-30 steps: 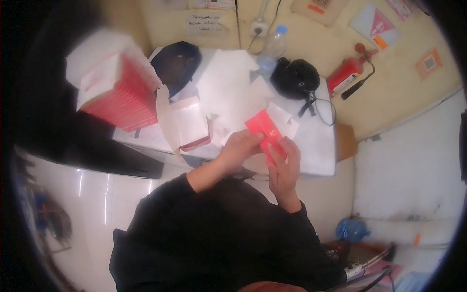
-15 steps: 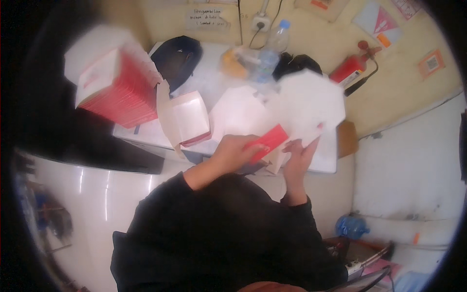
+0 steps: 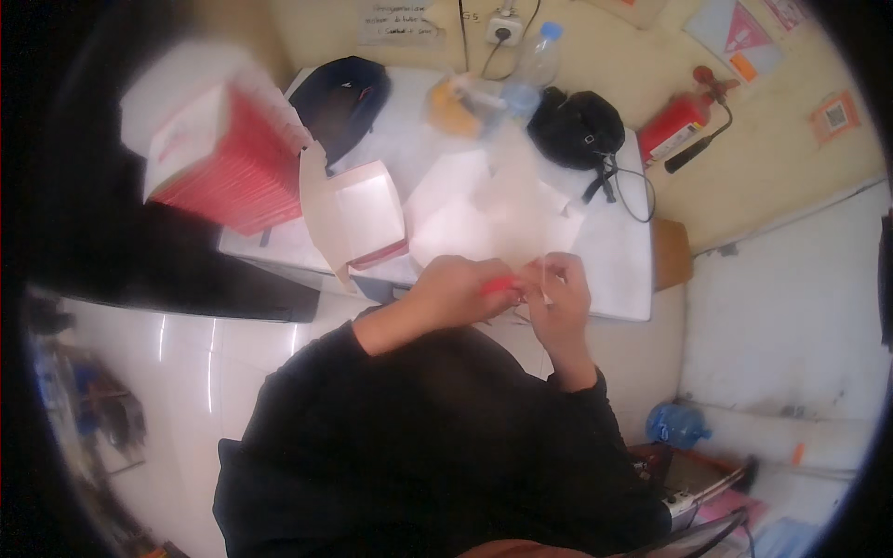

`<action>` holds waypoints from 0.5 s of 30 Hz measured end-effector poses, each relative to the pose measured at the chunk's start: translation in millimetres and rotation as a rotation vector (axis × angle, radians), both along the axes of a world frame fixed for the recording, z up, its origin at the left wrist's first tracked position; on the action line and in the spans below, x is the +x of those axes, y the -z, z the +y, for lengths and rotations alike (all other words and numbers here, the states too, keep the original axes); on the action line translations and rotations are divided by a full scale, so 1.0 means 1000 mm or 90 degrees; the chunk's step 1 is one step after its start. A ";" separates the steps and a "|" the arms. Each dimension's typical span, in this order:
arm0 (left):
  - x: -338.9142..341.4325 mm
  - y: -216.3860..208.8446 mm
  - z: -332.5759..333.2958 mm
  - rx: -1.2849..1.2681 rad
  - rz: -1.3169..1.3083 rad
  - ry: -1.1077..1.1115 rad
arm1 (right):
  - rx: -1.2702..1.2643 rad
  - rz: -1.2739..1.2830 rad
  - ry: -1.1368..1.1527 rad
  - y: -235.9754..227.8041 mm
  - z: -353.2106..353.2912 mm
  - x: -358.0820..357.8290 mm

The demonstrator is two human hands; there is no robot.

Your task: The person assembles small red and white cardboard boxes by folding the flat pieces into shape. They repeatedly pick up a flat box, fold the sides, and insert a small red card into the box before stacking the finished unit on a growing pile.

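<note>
A white paperboard carton (image 3: 516, 214) with a red outer side is between my hands, tilted and partly blurred. My left hand (image 3: 458, 290) is closed around its near left part, where a strip of red shows by the fingers. Close against it, my right hand (image 3: 561, 296) has bent fingers pinching the carton's near edge; the fingertips are partly hidden. Left of my hands, a folded carton (image 3: 370, 214) stands open on the table, white inside and red along its lower side.
A tall stack of red-and-white flat cartons (image 3: 233, 163) stands at left. Behind are a dark cap (image 3: 339, 102), a clear bottle (image 3: 538, 70) and a black bag (image 3: 579, 128) with a cord on the white table (image 3: 619, 270). A fire extinguisher (image 3: 677, 126) hangs at right.
The carton has tipped down and away from the right, uncovering the black bag. My right hand has moved left against my left hand, and its fingers have closed. Less of the red side shows.
</note>
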State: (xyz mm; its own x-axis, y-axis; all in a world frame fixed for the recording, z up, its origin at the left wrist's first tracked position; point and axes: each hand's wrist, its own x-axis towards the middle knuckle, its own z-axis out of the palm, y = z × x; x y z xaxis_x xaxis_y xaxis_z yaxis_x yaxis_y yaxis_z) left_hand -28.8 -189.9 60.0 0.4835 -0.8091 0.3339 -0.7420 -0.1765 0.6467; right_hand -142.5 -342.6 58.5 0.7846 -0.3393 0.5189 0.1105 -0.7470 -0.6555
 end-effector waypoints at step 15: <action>0.060 -0.027 0.028 -0.059 -0.332 -0.251 | 0.620 0.229 -0.090 0.024 -0.020 -0.022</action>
